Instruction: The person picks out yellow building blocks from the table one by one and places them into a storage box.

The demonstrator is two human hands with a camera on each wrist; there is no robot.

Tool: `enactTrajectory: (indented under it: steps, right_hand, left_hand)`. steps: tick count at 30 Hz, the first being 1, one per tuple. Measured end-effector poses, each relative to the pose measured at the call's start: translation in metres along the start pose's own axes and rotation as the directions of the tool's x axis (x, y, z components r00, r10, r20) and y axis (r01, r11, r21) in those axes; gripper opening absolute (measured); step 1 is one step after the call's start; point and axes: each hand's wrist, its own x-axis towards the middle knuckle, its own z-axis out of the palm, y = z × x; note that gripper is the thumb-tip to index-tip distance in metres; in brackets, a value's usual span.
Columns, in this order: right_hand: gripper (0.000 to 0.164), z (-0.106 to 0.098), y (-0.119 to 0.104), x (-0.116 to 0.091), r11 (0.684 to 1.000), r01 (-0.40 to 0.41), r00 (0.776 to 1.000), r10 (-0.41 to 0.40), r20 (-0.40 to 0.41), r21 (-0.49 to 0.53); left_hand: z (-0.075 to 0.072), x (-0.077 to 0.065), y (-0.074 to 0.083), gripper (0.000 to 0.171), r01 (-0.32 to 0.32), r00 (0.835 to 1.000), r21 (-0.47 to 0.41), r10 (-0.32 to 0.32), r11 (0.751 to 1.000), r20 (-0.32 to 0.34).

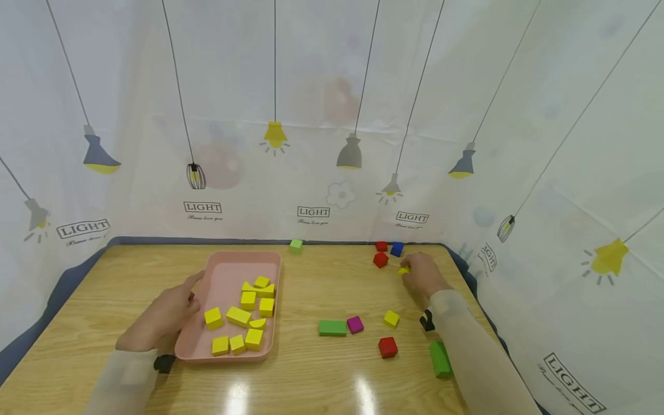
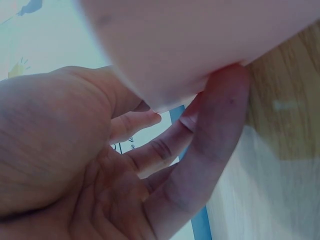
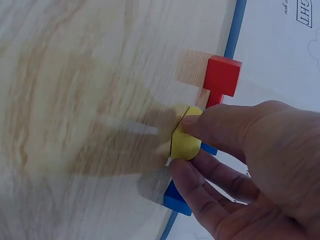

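My left hand point(image 1: 168, 314) grips the left wall of a pink tray point(image 1: 188, 346), thumb over the rim and fingers against the outside. In the left wrist view a fingertip presses the tray's outer wall point(image 2: 200, 40). Several yellow blocks point(image 1: 238, 316) of different shapes lie inside the tray, mostly toward its right side. At the back right of the table, my right hand point(image 1: 422, 274) pinches a yellow block with a rounded side point(image 3: 186, 141) between thumb and fingers, close over the wood. Near those fingers are red blocks point(image 1: 381, 260) and a blue block point(image 1: 396, 249).
A light green block point(image 1: 295, 246) sits at the table's back edge. Right of the tray lie a green block point(image 1: 332, 328), a purple block point(image 1: 355, 324), a yellow cube point(image 1: 391, 319) and a red cube point(image 1: 387, 347). Another green block point(image 1: 440, 360) is beside my right forearm.
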Motion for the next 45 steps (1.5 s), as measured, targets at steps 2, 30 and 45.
enactTrajectory:
  steps: [2, 30, 45]
  right_hand:
    - [0.036, 0.0, -0.002, -0.001, 1.0, -0.002, 1.0, 0.002, 0.003, -0.001]
    - [0.032, 0.006, -0.062, -0.009, 0.991, 0.128, 0.992, -0.127, -0.018, 0.028]
    - [0.031, 0.017, -0.122, -0.009, 0.971, 0.232, 0.972, -0.23, -0.041, 0.053]
  left_hand:
    - [0.0, 0.0, 0.0, 0.077, -0.002, 1.0, -0.001, 0.002, 1.0, 0.001]
    - [0.001, 0.002, -0.002, 0.076, -0.009, 1.0, 0.001, 0.009, 1.0, -0.001]
    - [0.0, 0.001, -0.003, 0.075, -0.056, 0.998, 0.025, 0.057, 0.998, -0.023]
